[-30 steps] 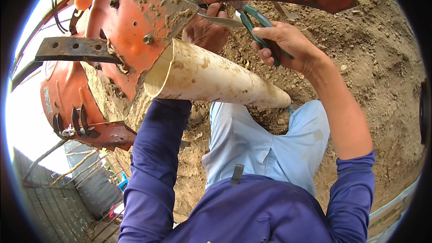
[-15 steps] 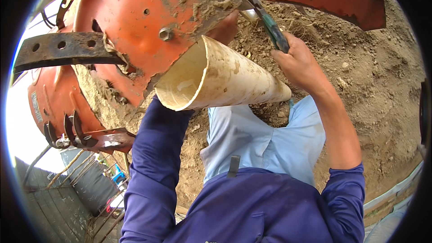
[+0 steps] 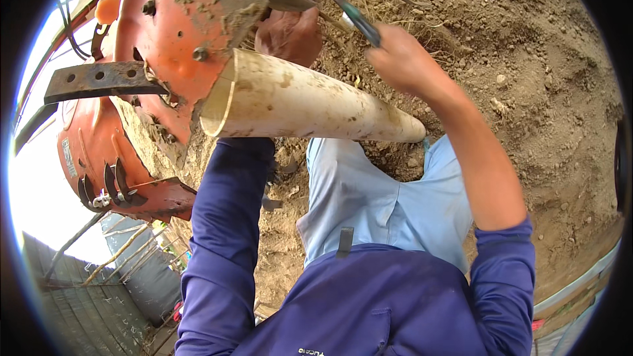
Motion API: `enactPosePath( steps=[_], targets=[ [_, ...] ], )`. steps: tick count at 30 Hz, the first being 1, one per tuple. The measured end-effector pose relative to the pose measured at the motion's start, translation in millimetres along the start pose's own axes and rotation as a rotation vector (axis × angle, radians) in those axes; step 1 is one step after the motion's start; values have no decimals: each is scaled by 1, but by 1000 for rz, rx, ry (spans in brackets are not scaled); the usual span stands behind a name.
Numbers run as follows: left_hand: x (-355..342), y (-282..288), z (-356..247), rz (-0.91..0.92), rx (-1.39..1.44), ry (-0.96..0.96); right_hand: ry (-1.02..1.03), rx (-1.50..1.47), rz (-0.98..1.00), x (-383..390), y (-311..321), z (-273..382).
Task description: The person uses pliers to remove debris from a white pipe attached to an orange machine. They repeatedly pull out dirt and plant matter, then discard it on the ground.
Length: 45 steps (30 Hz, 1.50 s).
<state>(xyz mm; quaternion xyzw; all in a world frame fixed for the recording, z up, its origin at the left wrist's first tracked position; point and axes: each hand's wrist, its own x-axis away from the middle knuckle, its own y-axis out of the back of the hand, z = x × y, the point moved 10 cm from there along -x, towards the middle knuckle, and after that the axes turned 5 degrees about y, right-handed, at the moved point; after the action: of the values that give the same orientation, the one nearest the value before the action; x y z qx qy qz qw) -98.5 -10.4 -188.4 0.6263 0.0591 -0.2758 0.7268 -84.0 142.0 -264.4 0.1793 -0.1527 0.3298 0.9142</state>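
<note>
the work looks underway here, nothing visibly finished, and how much is left i can't call. beyond the pale pipe, the green-handled pliers point away from it, the right hand clamped on their grips, arm bent. the left sleeve passes beneath the pipe; just past it the left hand curls beside a curved blade, its grip unclear.

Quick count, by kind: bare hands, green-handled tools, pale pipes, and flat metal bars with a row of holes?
Hands: 2, left hand and right hand
Green-handled tool: 1
Pale pipe: 1
Holed metal bar: 1
Total: 5
</note>
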Motion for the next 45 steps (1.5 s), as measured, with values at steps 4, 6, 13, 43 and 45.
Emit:
enactPosePath(
  steps=[4, 6, 13, 43, 45],
  targets=[
    [1, 0, -1, -28, 37, -51, 34, -292, -38, 40, -9, -12],
    [-3, -4, 3, 14, 48, -21, 135, -9, -185, 88, 5, -34],
    [-4, 11, -6, 15, 60, -20, 117, 2, -48, 114, 13, -81],
    [-5, -9, 4, 172, -108, 140, -9, -714, 137, -6, -12, -14],
    [-4, -12, 8, 184, -96, 172, -9, -723, 165, -7, -17, -14]
  ],
)
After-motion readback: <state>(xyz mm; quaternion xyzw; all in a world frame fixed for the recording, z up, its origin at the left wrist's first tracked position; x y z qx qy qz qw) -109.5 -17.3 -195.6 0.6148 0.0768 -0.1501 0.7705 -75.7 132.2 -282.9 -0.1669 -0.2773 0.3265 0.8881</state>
